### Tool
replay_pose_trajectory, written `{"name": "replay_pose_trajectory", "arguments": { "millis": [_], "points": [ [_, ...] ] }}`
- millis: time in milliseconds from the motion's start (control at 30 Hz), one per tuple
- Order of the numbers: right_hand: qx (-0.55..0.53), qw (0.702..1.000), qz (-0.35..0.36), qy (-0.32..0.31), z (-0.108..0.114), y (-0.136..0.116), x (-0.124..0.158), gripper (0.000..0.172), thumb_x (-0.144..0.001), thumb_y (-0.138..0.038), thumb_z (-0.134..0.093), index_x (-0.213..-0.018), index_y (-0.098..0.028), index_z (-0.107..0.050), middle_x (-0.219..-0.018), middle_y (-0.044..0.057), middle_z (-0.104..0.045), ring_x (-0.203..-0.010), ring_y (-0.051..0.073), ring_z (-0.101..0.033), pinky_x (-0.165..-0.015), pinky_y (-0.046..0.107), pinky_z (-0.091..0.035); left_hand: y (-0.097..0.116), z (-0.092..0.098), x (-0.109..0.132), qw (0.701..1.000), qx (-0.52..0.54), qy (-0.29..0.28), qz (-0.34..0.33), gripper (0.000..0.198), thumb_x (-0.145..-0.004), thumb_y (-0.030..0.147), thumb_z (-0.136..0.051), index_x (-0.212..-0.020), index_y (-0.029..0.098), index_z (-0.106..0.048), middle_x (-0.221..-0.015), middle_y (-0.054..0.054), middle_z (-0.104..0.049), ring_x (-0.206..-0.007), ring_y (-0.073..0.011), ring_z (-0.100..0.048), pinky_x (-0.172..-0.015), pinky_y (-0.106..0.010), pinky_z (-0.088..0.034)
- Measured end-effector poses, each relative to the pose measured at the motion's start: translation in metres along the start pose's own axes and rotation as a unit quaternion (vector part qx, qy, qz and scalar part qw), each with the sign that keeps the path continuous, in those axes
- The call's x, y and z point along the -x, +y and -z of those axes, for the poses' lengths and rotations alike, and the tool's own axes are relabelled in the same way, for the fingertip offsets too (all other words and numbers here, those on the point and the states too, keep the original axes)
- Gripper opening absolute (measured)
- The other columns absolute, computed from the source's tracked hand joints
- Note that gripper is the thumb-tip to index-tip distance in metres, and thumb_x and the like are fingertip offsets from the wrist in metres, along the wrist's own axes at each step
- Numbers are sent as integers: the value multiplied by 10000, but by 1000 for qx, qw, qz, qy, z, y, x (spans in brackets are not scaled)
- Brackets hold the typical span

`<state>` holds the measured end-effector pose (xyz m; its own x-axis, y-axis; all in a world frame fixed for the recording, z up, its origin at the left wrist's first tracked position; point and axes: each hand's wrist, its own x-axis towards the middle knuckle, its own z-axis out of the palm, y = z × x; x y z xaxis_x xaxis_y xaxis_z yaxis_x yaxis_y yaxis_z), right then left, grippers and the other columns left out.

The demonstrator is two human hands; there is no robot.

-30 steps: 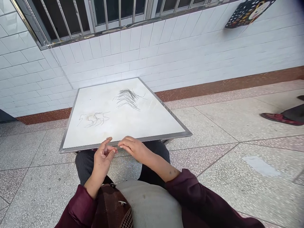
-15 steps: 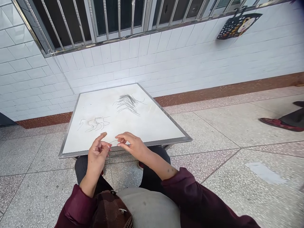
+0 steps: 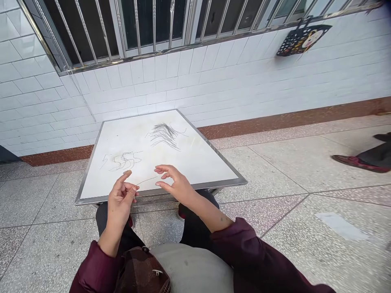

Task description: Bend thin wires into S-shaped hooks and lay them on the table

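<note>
Between thumb and forefinger my left hand (image 3: pixel 122 197) pinches a thin dark strand (image 3: pixel 146 180), like a thread or fine wire. One end sticks out toward the right, and the rest hangs down past the table's front edge. My right hand (image 3: pixel 175 183) is beside the strand's free end, thumb and fingers apart, holding nothing visible. Both hands are over the near edge of a white-topped table (image 3: pixel 198 167). On it lie a dense bundle of dark strands (image 3: pixel 165 133) at the back and a looser tangle of strands (image 3: pixel 125 160) at the left.
A tiled wall (image 3: pixel 146 87) with a barred window stands behind the table. A patterned bag (image 3: pixel 301 40) hangs from the bars at the right. On the floor at right are a paper-like white sheet (image 3: pixel 340 226) and another person's shoe (image 3: pixel 360 163).
My right hand has let go of the strand's end and moved slightly right, its fingers spreading. My left hand has shifted a little left, still pinching the strand.
</note>
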<state>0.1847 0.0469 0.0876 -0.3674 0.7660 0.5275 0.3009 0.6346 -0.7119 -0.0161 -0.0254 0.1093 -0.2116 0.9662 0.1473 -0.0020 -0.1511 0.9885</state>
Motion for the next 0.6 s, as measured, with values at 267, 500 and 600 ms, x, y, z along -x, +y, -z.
{"name": "replay_pose_trajectory", "arguments": {
  "millis": [267, 500, 600],
  "points": [
    [116, 976, 175, -50, -7, -23, -12, 241, -945, -138, -502, -1115, -233, -644, -998, 57, -684, -926, 205, -566, -812, 368, -504, 3, -4, 1, 1000, 12, -24, 1, 514, -826, 322, -667, -1306, 202, -525, -781, -1, -617, -640, -106, -564, -537, -195, -465],
    [123, 976, 175, -36, -17, -21, -2, 258, -956, -127, -467, -1113, -211, -653, -909, 64, -667, -831, 175, -594, -721, 302, -512, 1, -8, 4, 999, 12, -31, 10, 549, -816, 320, -677, -1322, 188, -512, -805, -10, -630, -648, -102, -563, -586, -215, -494],
    [132, 977, 165, -20, -22, -23, 1, 255, -956, -117, -458, -1082, -205, -662, -846, 54, -640, -785, 160, -595, -673, 271, -507, 1, -9, 4, 1000, 17, -23, 8, 528, -812, 305, -682, -1305, 192, -529, -780, 2, -625, -656, -102, -562, -590, -210, -493]
  ]
}}
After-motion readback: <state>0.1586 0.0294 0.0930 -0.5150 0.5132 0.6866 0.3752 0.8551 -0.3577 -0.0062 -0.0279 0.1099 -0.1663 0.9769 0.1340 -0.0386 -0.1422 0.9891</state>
